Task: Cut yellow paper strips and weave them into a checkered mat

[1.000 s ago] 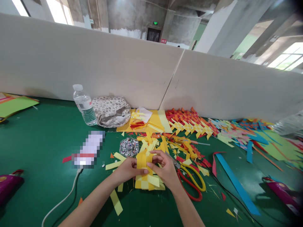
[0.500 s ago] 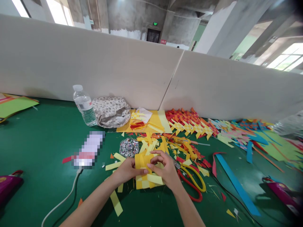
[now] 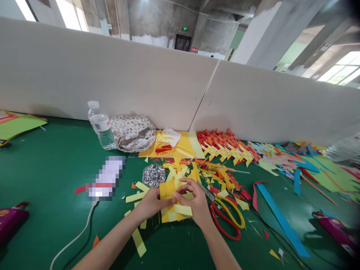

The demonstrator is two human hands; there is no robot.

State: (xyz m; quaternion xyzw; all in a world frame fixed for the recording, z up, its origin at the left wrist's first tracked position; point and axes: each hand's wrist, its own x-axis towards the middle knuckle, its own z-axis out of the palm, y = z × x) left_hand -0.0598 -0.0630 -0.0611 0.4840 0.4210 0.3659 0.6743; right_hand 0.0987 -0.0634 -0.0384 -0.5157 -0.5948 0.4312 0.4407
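Left hand (image 3: 153, 202) and right hand (image 3: 194, 200) pinching woven paper (image 3: 168, 216), scissors (image 3: 213, 198) right of it, bottle (image 3: 103, 129) beyond it leftward

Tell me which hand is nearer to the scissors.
Right. The right hand is just left of the scissors, close beside them. The left hand is farther left, at the left edge of the yellow paper, with the right hand between it and the scissors.

Your left hand (image 3: 152, 204) and right hand (image 3: 194, 202) pinch yellow woven paper (image 3: 172, 216) over a green table (image 3: 62, 157). Scissors (image 3: 227, 217) with red and yellow handles lie just beside your right wrist; a water bottle (image 3: 102, 131) stands farther back, next to a patterned cloth (image 3: 131, 131).
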